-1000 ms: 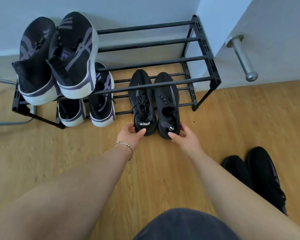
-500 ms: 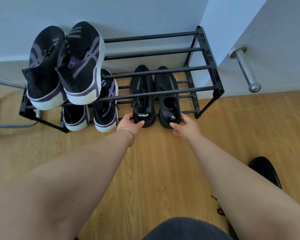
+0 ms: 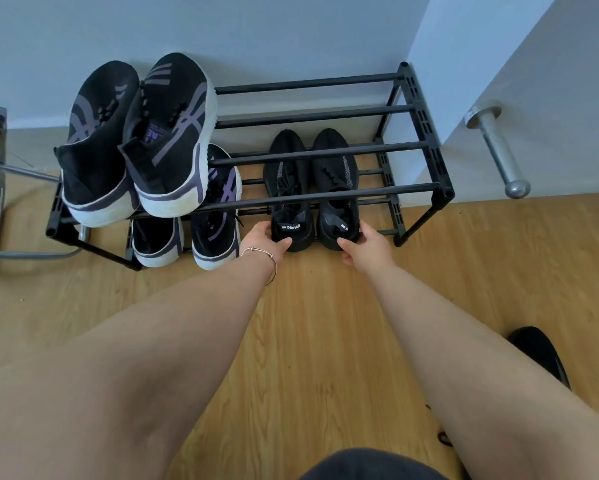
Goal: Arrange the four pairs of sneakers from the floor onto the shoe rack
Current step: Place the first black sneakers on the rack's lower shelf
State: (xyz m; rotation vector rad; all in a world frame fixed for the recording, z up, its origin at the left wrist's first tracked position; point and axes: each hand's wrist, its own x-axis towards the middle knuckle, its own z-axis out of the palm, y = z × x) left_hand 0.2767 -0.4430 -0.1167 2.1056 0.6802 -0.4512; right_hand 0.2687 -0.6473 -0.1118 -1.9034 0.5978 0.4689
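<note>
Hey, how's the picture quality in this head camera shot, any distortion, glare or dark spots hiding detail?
Head view: wide-angle bending curves the black metal shoe rack bars and bulges the forearms near the bottom edge; soft, even daylight, no harsh shadows; a mild sheen on the silver cylindrical door handle; the all-black knit sneakers on the lower shelf lose detail in their dark fabric; the left hand and right hand look sharp.

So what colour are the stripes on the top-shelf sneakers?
Purple-grey stripes on the top-shelf sneakers; head view.
</note>
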